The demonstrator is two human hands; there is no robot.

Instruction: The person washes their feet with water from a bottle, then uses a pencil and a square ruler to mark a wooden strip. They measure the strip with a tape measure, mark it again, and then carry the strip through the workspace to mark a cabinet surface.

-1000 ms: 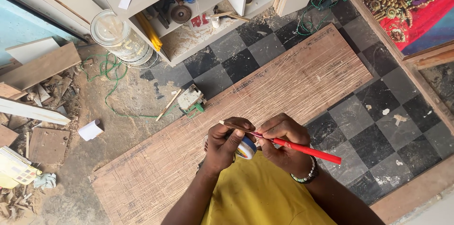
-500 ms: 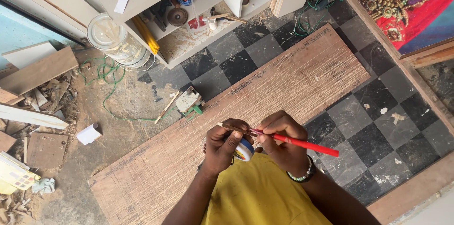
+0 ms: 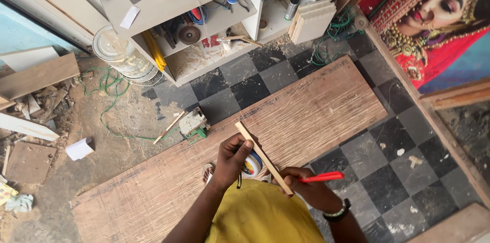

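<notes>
Yellow-clad lap at bottom edge. Right hand (image 3: 301, 181), fingers curled around red pencil (image 3: 321, 176) and near end of thin wooden strip (image 3: 263, 157). Left hand (image 3: 234, 157), fingers wrapped round strip's middle, over small round labelled tin (image 3: 252, 166). Beneath: long brown board (image 3: 306, 110) on checkered floor (image 3: 398, 156). Beyond: white paper scrap (image 3: 79, 148), open shelf unit (image 3: 214, 28).
</notes>
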